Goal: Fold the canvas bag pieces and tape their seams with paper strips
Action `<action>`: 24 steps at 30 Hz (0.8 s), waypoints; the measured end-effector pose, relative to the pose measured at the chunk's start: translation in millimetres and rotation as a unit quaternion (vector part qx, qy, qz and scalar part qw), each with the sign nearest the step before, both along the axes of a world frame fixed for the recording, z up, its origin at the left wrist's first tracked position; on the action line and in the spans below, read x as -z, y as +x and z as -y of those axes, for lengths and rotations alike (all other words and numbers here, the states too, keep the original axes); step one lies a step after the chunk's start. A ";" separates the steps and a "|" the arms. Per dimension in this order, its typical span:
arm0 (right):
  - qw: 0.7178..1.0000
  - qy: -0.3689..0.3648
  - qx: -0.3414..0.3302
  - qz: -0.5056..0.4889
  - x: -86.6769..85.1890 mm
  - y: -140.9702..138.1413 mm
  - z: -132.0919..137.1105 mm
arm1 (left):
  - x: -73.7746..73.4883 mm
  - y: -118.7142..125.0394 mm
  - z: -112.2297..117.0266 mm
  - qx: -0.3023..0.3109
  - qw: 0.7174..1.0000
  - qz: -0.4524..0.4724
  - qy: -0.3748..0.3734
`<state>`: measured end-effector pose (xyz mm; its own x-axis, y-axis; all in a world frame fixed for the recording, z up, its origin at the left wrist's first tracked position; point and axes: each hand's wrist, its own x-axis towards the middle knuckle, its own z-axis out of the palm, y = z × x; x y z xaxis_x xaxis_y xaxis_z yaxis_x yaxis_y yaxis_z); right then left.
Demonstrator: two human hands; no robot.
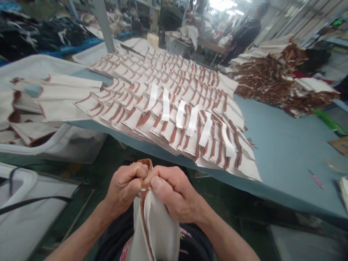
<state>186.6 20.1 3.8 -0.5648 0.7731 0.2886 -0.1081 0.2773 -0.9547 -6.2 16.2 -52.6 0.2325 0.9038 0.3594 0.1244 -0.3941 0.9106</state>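
Observation:
Close to my body, a cream fabric piece with a brown edge hangs down from both hands. My left hand pinches its top, thumb against bent fingers. Right beside it, my right hand grips the same top edge with the thumb pressed over it. A brown flap of the piece shows above the knuckles. What lies between the fingertips is partly hidden. Beyond my hands, overlapping rows of similar cream and brown pieces cover the table. Several white strips lie across the front rows.
The blue-green table bears a tall heap of brown-edged pieces at the back right. A small pink tool lies near its right side. White bins stand at left, one holding more pieces. A person in dark clothes stands in the background.

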 end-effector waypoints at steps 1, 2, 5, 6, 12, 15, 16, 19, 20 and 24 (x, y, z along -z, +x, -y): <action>0.998 0.044 0.001 0.035 -4.3 3.4 -2.6 | 0.2 -2.6 -1.2 0.000 1.000 0.001 0.012; 0.993 0.093 0.000 0.074 -8.3 7.1 -5.1 | -1.2 -6.4 -2.8 0.005 1.000 -0.003 0.024; 0.954 0.226 -0.011 0.194 -17.0 16.2 -11.8 | -13.5 -21.5 -8.0 0.040 0.998 -0.033 0.048; 0.941 0.257 -0.013 0.222 -18.5 17.8 -13.6 | -19.5 -26.1 -8.9 0.051 0.996 -0.043 0.051; 0.912 0.315 0.004 0.262 -21.1 13.7 -20.8 | -64.2 -35.6 -1.9 0.081 0.980 -0.177 0.047; 0.916 0.319 0.025 0.242 -23.6 12.8 -23.9 | -83.1 -33.1 -1.3 0.086 0.972 -0.216 0.032; 0.920 0.314 0.028 0.234 -23.9 13.3 -25.2 | -86.6 -32.3 -2.9 0.092 0.972 -0.217 0.024; 0.940 0.272 0.012 0.207 -19.9 15.3 -30.4 | -87.2 -30.9 -9.2 0.123 0.970 -0.208 0.012; 0.950 0.248 0.002 0.192 -16.7 15.7 -32.7 | -84.9 -30.4 -10.6 0.132 0.970 -0.205 0.014; 0.977 0.159 -0.045 0.132 1.4 15.2 -41.2 | -73.6 -25.3 -7.8 0.131 0.969 -0.206 0.035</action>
